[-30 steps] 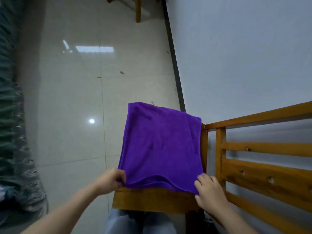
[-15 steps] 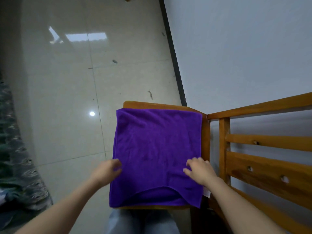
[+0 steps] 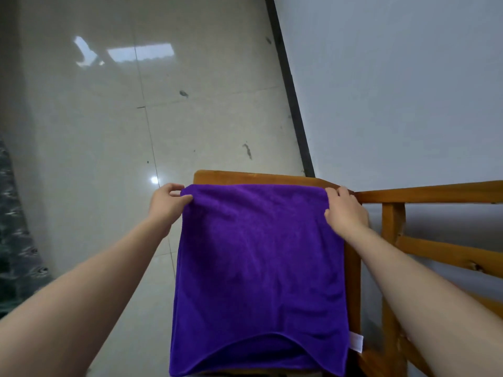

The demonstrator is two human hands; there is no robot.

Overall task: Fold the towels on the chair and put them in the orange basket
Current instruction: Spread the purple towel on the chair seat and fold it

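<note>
Closest to me is the near end of the purple towel [image 3: 258, 268], which droops over the front of the chair [image 3: 245, 176] seat. There I can see two layers, with the top one curving up, so I think it is folded once already. A little white tag [image 3: 356, 342] sticks out at the near corner, on the same side as the right grip but a long way back from it. From there the towel lies flat on the seat and runs straight away from me, so its long way goes from my body out to the two grips. At the far end are both hands, level with each other, one at each far corner. The left hand [image 3: 166, 205] pinches the far left corner between thumb and fingers. The right hand [image 3: 345, 213] is curled over the far right corner with the thumb on top of the cloth, so I judge it is gripping too. All of the towel lies on my side of the grips, and neither hand is nearer than the other. I think the next move is to bring both corners back toward me and lay the far edge on the near one. Just past the grips a strip of bare wooden seat shows, then the shiny floor [image 3: 109, 159] and the grey wall [image 3: 394, 91]. I cannot see the orange basket
</note>
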